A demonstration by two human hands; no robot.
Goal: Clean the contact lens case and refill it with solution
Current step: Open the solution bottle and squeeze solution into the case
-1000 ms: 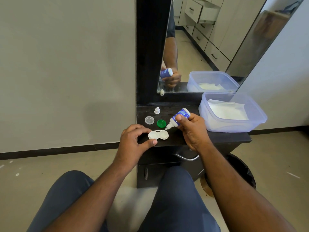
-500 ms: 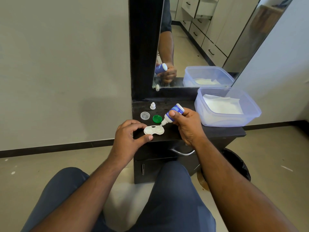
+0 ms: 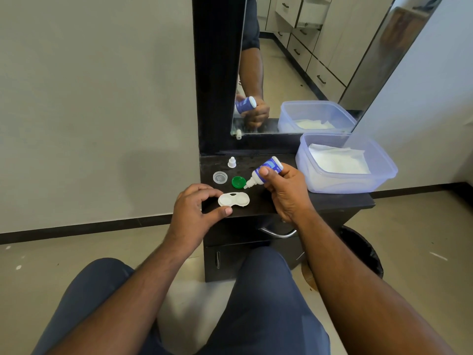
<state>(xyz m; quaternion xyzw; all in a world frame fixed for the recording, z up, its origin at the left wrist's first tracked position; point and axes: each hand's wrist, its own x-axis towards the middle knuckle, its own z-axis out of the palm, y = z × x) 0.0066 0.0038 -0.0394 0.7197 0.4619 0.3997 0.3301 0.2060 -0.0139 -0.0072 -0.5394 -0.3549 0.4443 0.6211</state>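
A white two-well contact lens case point(image 3: 234, 199) lies uncapped near the front edge of the black counter point(image 3: 330, 201). My left hand point(image 3: 195, 210) pinches its left end between thumb and fingers. My right hand point(image 3: 285, 189) grips a small blue and white solution bottle point(image 3: 263, 171), tilted with its nozzle pointing down-left just above the case's right well. Behind the case lie a green cap point(image 3: 238, 181), a clear cap point(image 3: 220, 177) and the bottle's small white cap point(image 3: 232, 162).
A translucent plastic tub point(image 3: 348, 184) holding white tissue stands at the counter's right. A mirror point(image 3: 307, 60) rises behind the counter. A drawer handle point(image 3: 277, 233) sits below the front edge, and a dark bin point(image 3: 363, 249) is on the floor to the right.
The bottle's nozzle has lifted slightly away from the case's right well. My left hand keeps its hold on the case. The camera has shifted a little.
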